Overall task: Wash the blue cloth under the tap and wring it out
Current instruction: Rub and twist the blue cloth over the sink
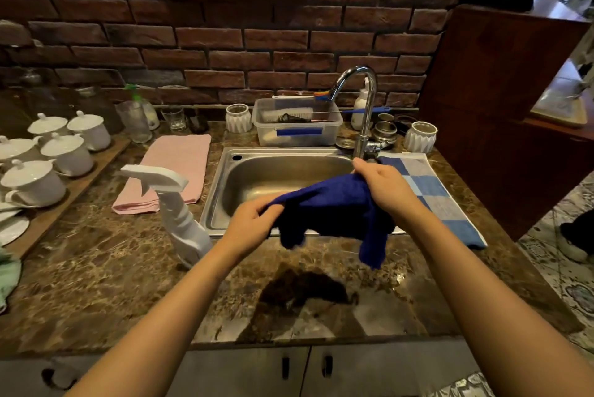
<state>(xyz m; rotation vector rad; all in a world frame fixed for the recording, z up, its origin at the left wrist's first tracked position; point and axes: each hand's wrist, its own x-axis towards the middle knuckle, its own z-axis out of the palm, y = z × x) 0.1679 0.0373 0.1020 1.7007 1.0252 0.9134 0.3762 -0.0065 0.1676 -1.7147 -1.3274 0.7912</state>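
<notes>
The left hand (254,223) and right hand (384,189) stretch the cloth (331,207) over the sink's (216,200) front rim, with the fingers (364,169) of each gripping one end. The tap (364,98) rises at the back right corner. On the surface, a spray bottle (180,207) stands just left of the sink and a checked towel (434,194) lies along its right edge. Bare basin shows behind the cloth.

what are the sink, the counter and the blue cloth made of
The sink looks like stainless steel with a brushed finish: grey metal with soft, blurred reflections. The counter seems to be polished stone, perhaps marble: brown with pale veins and glossy glare, though it could be an imitation. The cloth looks like soft, matt fabric, perhaps microfibre: it folds and hangs limp.
</notes>
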